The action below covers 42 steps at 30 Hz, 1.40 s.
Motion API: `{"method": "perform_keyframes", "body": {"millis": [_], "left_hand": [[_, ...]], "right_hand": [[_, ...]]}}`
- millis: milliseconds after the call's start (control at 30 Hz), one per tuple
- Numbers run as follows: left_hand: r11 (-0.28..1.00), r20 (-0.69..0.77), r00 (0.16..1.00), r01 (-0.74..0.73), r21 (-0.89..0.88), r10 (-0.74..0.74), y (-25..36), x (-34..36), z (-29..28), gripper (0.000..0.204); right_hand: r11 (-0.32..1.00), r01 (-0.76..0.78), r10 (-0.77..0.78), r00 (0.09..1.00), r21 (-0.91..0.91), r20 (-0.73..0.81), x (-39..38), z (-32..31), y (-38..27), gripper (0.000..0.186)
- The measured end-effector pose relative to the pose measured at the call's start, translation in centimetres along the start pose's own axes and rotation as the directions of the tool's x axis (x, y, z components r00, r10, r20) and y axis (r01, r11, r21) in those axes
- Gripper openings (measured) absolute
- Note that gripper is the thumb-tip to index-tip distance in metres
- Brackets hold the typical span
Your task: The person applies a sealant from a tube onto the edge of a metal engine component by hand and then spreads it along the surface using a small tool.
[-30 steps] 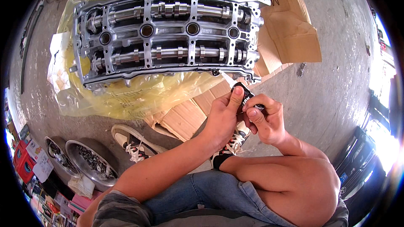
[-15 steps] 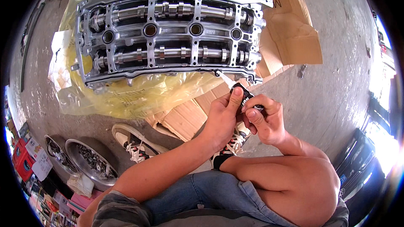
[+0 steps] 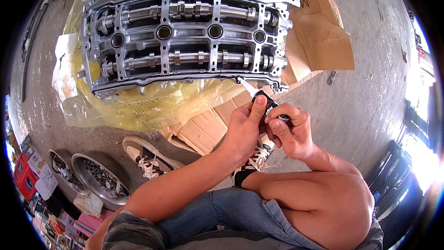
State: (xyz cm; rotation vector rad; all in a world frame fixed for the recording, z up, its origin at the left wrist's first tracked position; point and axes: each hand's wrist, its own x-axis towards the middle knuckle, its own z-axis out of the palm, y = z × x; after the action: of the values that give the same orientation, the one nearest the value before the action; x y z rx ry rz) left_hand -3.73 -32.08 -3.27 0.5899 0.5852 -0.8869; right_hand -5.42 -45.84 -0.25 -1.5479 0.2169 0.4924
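Note:
My left hand [image 3: 246, 127] is closed round a black sealant tube [image 3: 267, 104], its thumb lying along the tube's side. My right hand [image 3: 292, 129] pinches the tube's tail end with bent fingers. The white nozzle [image 3: 248, 87] points up and left, its tip at the near edge of a metal camshaft housing [image 3: 189, 33]. A bead of black sealant [image 3: 162, 79] runs along that near edge, with a small dark blob by the nozzle tip. Two shiny camshafts [image 3: 185, 58] lie lengthwise in the housing. What touches the tube beneath my fingers is hidden.
The housing rests on yellow plastic sheeting [image 3: 115, 111] over flattened cardboard [image 3: 319, 41]. Two metal bowls [image 3: 99, 176] with small parts stand at the lower left, near my shoe [image 3: 150, 155]. Boxes and papers [image 3: 44, 176] line the left rim. A dark case [image 3: 393, 171] stands at the right.
Almost nothing differs. Both hands keep their grip on the tube, and the nozzle tip stays at nearly the same spot on the housing edge.

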Motion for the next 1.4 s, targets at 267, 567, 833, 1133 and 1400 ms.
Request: {"method": "perform_keyframes", "body": {"millis": [267,567,833,1133,1400], "left_hand": [[1.0,0.053,0.999,0.01,-0.013,-0.009,-0.1,0.1,-0.4,0.045],[1.0,0.054,0.998,0.02,-0.022,-0.018,-0.2,0.2,-0.5,0.046],[0.999,0.045,0.999,0.027,-0.027,-0.026,0.0,0.1,-0.5,0.046],[1.0,0.1,0.995,-0.029,0.008,0.028,-0.4,-0.5,0.3,0.044],[0.853,0.072,0.961,-0.27,0.446,0.266,0.1,-2.5,2.2,0.026]], "right_hand": [[0.999,0.015,-0.015,1.0,-0.029,0.008,0.0,-0.2,0.1,0.01],[0.999,0.012,-0.012,1.0,-0.041,-0.001,0.0,-0.1,0.2,0.009],[0.999,0.01,-0.011,1.0,-0.04,-0.001,0.0,-0.1,0.2,0.009],[1.0,0.023,-0.021,0.995,-0.016,0.102,-1.1,-1.5,-0.6,0.026],[0.951,0.175,-0.184,0.983,-0.256,-0.012,-2.9,-1.8,0.4,0.062]]}}
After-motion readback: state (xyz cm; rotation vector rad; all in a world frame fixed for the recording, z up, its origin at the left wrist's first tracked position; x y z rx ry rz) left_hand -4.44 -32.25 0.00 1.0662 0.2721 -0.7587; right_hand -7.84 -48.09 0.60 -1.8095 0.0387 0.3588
